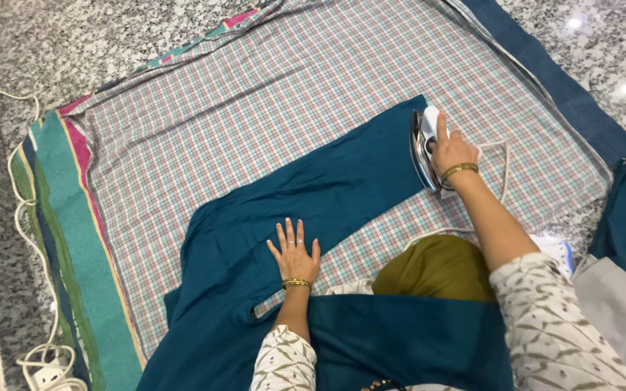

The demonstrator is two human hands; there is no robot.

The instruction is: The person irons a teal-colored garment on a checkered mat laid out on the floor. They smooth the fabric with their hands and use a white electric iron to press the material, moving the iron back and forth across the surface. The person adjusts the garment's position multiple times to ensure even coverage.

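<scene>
Closest in, two arms in white sleeves with small dark marks reach out over a dark teal garment (313, 203) spread on the floor. An olive green cloth (440, 266) sits bunched up between the arms. The left hand (294, 253) lies flat on the teal garment with its fingers spread wide, so it is pressing down and not gripping anything. It wears rings and a gold bangle. The teal cloth runs from under this hand up and to the right, like a long leg or sleeve. At the far end of that part, the right hand (452, 150) is wrapped tight around the handle of a white and silver iron (424, 145). The iron sits right on the edge of the teal cloth, well apart from the flat hand. A white cord (501, 170) loops from the iron on the right side. Under all this lies a checked sheet (291, 94), with a striped blanket (63, 239) peeking out on the left and a blue cloth (552, 72) on the right. Around it is a grey speckled floor (74, 43), with another white cable (27, 239) and a plug strip (48, 373) at the left.
</scene>
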